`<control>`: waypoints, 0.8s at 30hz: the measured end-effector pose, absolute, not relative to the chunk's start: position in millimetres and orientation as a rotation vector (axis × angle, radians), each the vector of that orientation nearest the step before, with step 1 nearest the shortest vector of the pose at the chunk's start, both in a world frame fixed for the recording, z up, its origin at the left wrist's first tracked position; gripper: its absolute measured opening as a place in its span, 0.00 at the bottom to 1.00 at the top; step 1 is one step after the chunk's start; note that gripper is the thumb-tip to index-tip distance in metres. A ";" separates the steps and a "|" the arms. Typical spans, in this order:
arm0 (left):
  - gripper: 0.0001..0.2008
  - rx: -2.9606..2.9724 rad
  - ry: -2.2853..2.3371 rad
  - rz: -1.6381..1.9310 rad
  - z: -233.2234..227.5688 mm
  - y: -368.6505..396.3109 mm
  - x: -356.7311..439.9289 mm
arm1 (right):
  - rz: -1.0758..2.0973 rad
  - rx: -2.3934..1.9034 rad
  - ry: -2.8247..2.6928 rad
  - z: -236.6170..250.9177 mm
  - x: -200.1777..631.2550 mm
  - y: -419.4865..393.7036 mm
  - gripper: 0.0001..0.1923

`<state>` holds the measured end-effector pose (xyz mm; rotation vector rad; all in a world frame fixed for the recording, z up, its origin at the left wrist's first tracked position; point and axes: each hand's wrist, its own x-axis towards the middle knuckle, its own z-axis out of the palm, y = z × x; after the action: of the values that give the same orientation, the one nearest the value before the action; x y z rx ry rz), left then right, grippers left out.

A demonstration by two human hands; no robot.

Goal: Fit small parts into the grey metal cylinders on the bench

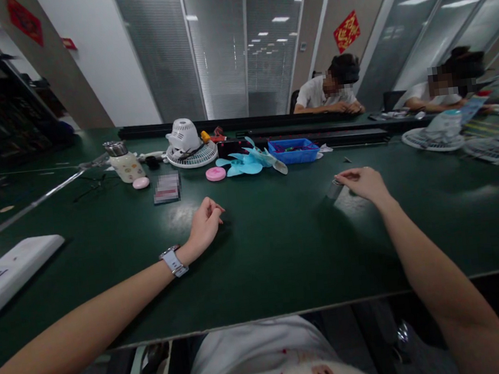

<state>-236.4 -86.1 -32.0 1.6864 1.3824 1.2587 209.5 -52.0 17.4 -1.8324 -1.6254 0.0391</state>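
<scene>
Two hands rested on the table (283, 255). Left hand (204, 224) lay loosely curled, empty, near the phone (166, 188). Right hand (362, 182), well right of the phone, pinched what looked like a small clear part (334, 189) against the tabletop; a firmer grip seemed needed before lifting.

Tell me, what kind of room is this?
Probably a workshop in an office, where people take small fans apart. A long green workbench holds a white fan guard, loose blue fan blades and a blue parts tray. Behind are glass partition walls.
</scene>
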 end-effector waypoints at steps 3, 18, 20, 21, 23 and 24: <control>0.03 1.668 1.388 1.282 -32.3 -86.2 -235.7 | 0.063 -1.836 -1.687 19.2 212.7 -53.9 0.13; 0.04 1.685 1.425 1.257 -29.8 -87.5 -234.4 | 0.353 -1.746 -1.650 21.8 219.2 -54.7 0.14; 0.04 1.689 1.433 1.253 -29.7 -87.5 -234.5 | 0.346 -1.767 -1.667 22.0 219.9 -54.8 0.14; 0.04 1.690 1.438 1.249 -29.7 -87.5 -234.6 | 0.346 -1.782 -1.672 21.9 219.8 -54.9 0.14; 0.04 1.690 1.446 1.237 -29.8 -87.5 -234.9 | 0.360 -1.809 -1.673 20.5 219.9 -54.8 0.14; 0.03 1.690 1.451 1.230 -29.9 -87.4 -235.0 | 0.373 -1.819 -1.670 18.9 220.3 -54.2 0.16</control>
<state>-235.0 -87.4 -29.9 1.6901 1.4513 1.2296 220.3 -54.2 18.9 -1.8187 -1.6701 0.3731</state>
